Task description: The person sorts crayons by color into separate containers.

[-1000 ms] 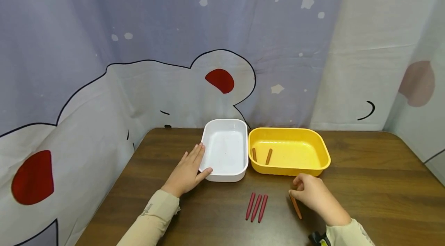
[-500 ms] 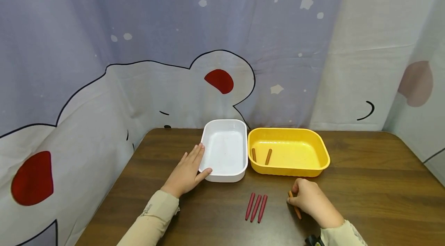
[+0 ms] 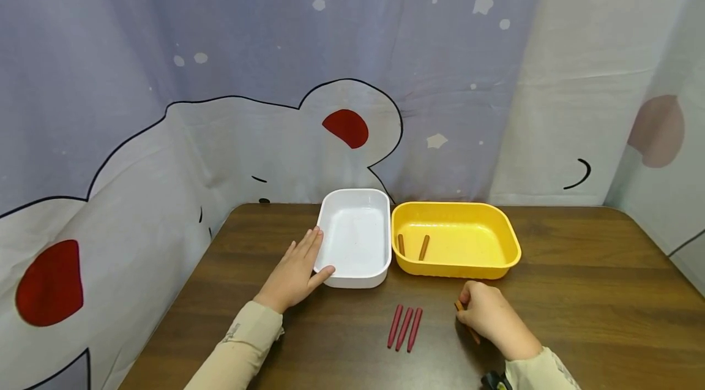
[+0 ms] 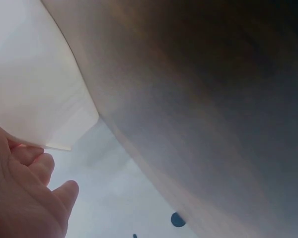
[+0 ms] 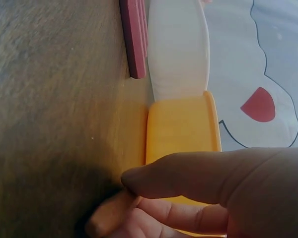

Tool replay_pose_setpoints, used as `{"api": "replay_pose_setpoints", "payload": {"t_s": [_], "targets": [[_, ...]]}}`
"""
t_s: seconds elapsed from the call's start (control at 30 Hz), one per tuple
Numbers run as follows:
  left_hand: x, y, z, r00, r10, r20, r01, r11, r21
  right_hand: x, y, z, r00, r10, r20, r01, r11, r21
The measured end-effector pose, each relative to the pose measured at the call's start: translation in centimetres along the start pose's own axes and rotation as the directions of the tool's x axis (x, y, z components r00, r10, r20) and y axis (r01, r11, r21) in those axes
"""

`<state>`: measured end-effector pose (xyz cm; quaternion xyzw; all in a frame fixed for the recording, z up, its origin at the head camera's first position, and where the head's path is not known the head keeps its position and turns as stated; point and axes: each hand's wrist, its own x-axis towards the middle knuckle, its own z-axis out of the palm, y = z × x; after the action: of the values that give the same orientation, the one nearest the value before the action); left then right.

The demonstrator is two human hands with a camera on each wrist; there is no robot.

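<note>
Wooden counter (image 3: 578,292) carries the orange stick (image 3: 459,307), pinched at its tip by the right hand (image 3: 490,316) before the yellow tray (image 3: 509,237); lift it level, while the flat left hand (image 3: 294,270) steadies the white tray (image 3: 385,267).

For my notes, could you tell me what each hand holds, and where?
Right hand pinches the orange stick near its far end; left hand rests open against the white tray.

Orange stick (image 3: 468,324): slim, short, lies flat on the worktop (image 3: 578,304) just in front of the yellow tray (image 3: 509,249), mostly covered by the right hand (image 3: 490,316), whose fingertips pinch its far end. White tray (image 3: 380,270): rectangular, upright, left hand (image 3: 294,273) flat against its near-left corner.
</note>
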<state>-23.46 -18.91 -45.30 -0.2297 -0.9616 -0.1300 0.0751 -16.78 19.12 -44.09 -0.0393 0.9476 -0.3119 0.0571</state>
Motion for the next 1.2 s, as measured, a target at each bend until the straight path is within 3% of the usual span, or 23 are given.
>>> {"api": "replay_pose_setpoints", "payload": {"t_s": [0.33,0.7,1.0,1.2], "targets": [[0.1,0.1,-0.1,1.000,-0.007,-0.006,0.007,1.000,-0.002,0.4,-0.3,0.1,1.000,0.012,-0.025,-0.010,0.997,0.075],[0.1,0.1,-0.1,1.000,0.003,-0.018,-0.003,1.000,-0.001,0.6,-0.4,0.0,1.000,0.002,-0.026,0.004,0.969,0.248],[0.0,0.0,-0.1,1.000,-0.001,0.000,0.001,1.000,-0.005,0.9,-0.5,-0.7,1.000,-0.019,0.005,0.015,0.891,0.455],[0.0,-0.1,0.0,1.000,-0.003,0.010,0.003,1.000,-0.001,1.1,-0.6,-1.7,0.997,-0.073,0.033,0.040,0.806,0.591]]}}
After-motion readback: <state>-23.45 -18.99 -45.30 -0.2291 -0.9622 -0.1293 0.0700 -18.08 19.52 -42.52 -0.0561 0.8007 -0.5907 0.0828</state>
